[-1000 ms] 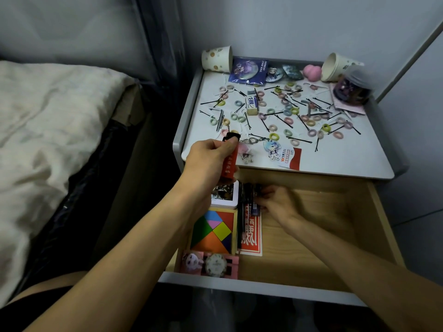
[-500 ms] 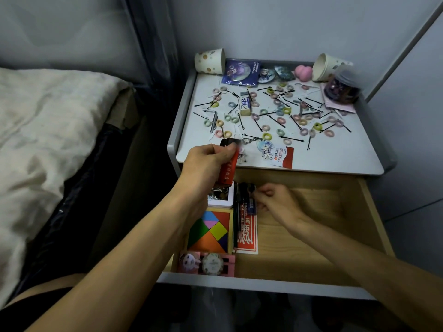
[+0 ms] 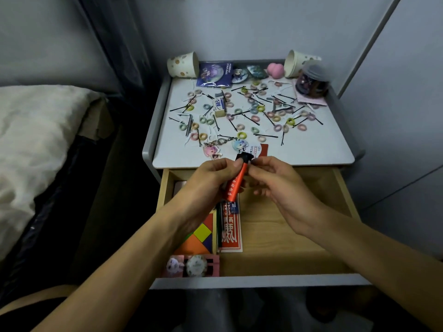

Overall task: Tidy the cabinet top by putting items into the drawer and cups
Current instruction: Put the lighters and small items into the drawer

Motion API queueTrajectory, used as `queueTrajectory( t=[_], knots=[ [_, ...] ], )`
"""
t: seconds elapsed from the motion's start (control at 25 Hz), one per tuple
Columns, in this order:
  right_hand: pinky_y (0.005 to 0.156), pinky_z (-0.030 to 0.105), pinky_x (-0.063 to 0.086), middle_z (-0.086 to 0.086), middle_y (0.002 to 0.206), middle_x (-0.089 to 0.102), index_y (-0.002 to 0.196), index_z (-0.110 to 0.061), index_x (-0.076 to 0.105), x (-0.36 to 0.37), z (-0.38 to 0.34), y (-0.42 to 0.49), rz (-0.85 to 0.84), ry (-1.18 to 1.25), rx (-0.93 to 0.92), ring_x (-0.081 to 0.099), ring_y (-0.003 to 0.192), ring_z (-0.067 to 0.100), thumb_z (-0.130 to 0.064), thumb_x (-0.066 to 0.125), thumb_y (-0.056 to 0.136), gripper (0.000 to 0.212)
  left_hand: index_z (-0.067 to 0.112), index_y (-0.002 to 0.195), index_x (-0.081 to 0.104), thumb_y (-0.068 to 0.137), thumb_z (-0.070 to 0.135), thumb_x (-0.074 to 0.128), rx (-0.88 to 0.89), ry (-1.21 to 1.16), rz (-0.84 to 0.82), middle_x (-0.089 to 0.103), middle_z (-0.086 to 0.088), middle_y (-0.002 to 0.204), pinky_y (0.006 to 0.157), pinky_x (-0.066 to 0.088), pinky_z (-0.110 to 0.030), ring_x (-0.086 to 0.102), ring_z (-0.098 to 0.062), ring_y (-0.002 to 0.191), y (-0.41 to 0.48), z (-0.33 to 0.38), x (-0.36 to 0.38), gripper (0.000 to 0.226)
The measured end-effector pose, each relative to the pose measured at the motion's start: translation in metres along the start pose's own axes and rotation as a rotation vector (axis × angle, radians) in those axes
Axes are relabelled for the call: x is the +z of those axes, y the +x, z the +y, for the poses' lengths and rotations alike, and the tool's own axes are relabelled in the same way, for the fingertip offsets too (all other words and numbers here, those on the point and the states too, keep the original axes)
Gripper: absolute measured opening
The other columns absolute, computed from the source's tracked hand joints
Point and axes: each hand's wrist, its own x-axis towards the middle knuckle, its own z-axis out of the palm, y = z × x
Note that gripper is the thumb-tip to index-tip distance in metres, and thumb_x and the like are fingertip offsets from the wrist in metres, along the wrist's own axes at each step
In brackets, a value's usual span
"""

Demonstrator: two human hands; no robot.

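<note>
A red tube with a black cap (image 3: 236, 185) hangs tilted above the open wooden drawer (image 3: 287, 226). My left hand (image 3: 208, 180) grips its body and my right hand (image 3: 273, 180) pinches the black cap end. On the white cabinet top (image 3: 311, 149) lie several coloured hair rings, black hairpins, an eraser (image 3: 219, 107), two character keychains (image 3: 213, 150) and a red card (image 3: 260, 149). One paper cup (image 3: 183, 64) lies at the back left, another paper cup (image 3: 298, 63) at the back right.
The drawer's left side holds a tangram puzzle (image 3: 200, 238), pens, a red packet (image 3: 230, 228) and a pink box (image 3: 191, 265). A dark jar (image 3: 311, 83) stands back right. A bed (image 3: 36, 140) lies close on the left, a wall on the right.
My right hand has risen out of the drawer and taken hold of the tube's cap end. My left hand has carried the tube a little to the right, over the drawer.
</note>
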Motion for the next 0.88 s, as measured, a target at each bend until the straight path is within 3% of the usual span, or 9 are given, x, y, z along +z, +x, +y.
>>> queueTrajectory(
  t=[0.16, 0.32, 0.44, 0.6, 0.76, 0.88],
  knots=[
    [0.077, 0.029, 0.047, -0.004, 0.092, 0.072, 0.11, -0.023, 0.07, 0.001, 0.002, 0.006, -0.051, -0.029, 0.007, 0.064, 0.086, 0.011, -0.022, 0.055, 0.097, 0.019, 0.001, 0.101, 0.063, 0.096, 0.028, 0.056, -0.012, 0.029, -0.012, 0.061, -0.014, 0.089, 0.066, 0.046, -0.02, 0.057, -0.017, 0.077, 0.0, -0.001, 0.005, 0.028],
    [0.07, 0.021, 0.049, 0.0, 0.098, 0.067, 0.106, -0.02, 0.067, -0.005, 0.0, 0.003, 0.065, -0.012, -0.05, 0.06, 0.085, 0.012, -0.023, 0.06, 0.095, 0.013, 0.002, 0.094, 0.065, 0.088, 0.031, 0.067, -0.008, 0.014, 0.109, 0.058, -0.012, 0.082, 0.067, 0.041, -0.029, 0.052, -0.021, 0.074, 0.005, -0.003, 0.001, 0.03],
    [0.065, 0.017, 0.05, 0.002, 0.095, 0.069, 0.106, -0.013, 0.066, -0.001, 0.0, -0.003, -0.047, -0.094, -0.119, 0.063, 0.079, 0.009, -0.02, 0.063, 0.092, 0.015, 0.008, 0.081, 0.066, 0.086, 0.027, 0.07, 0.015, -0.039, 0.136, 0.061, -0.007, 0.071, 0.061, 0.043, -0.024, 0.054, -0.014, 0.062, 0.007, -0.003, -0.001, 0.02],
    [0.065, 0.018, 0.052, 0.008, 0.094, 0.072, 0.103, -0.006, 0.066, 0.004, 0.002, -0.005, -0.097, -0.139, -0.143, 0.067, 0.078, 0.01, -0.015, 0.063, 0.092, 0.015, 0.002, 0.092, 0.069, 0.085, 0.023, 0.071, 0.041, -0.055, 0.131, 0.064, -0.006, 0.072, 0.055, 0.046, -0.018, 0.058, -0.012, 0.062, 0.004, -0.003, 0.002, 0.022],
    [0.062, 0.021, 0.049, 0.005, 0.087, 0.072, 0.098, -0.007, 0.064, 0.003, 0.005, -0.004, -0.124, -0.183, -0.176, 0.066, 0.077, 0.016, -0.017, 0.062, 0.093, 0.011, 0.005, 0.102, 0.07, 0.085, 0.024, 0.071, 0.041, -0.023, 0.176, 0.062, 0.006, 0.064, 0.048, 0.041, -0.014, 0.053, -0.002, 0.051, 0.001, -0.001, 0.003, 0.025],
    [0.058, 0.019, 0.046, 0.001, 0.083, 0.071, 0.099, -0.009, 0.062, 0.0, 0.011, -0.002, -0.188, -0.243, -0.135, 0.062, 0.071, 0.01, -0.018, 0.062, 0.093, 0.01, 0.017, 0.096, 0.075, 0.089, 0.027, 0.067, 0.082, 0.016, 0.249, 0.062, 0.0, 0.075, 0.055, 0.038, -0.021, 0.049, -0.014, 0.063, 0.001, 0.002, -0.001, 0.014]
  ],
)
